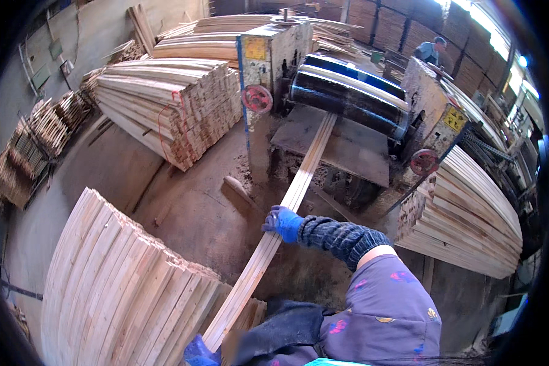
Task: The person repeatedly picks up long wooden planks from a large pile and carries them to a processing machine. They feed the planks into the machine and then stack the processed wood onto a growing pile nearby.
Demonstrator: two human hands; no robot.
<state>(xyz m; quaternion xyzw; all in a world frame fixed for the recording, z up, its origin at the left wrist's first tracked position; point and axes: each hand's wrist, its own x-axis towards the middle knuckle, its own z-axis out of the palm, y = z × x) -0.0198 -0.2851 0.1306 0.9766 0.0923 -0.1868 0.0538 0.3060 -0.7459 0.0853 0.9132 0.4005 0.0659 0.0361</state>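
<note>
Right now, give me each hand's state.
Left hand: closed on the long wooden board, at its near end.
Right hand: gripping the same board's edge, midway.

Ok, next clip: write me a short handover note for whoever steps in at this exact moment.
Right hand, blue-gloved, grips the long wooden strip midway along.
Left hand, also gloved, is at the strip's near end by the lower edge; its grip is mostly out of view.
The strip's far end lies on the machine's table, at the roller.
Strip stacks stand at near left, right and beyond the machine's left.
Done: strip lined up with the roller.
Left: cannot tell whether it is going in or coming out.
</note>
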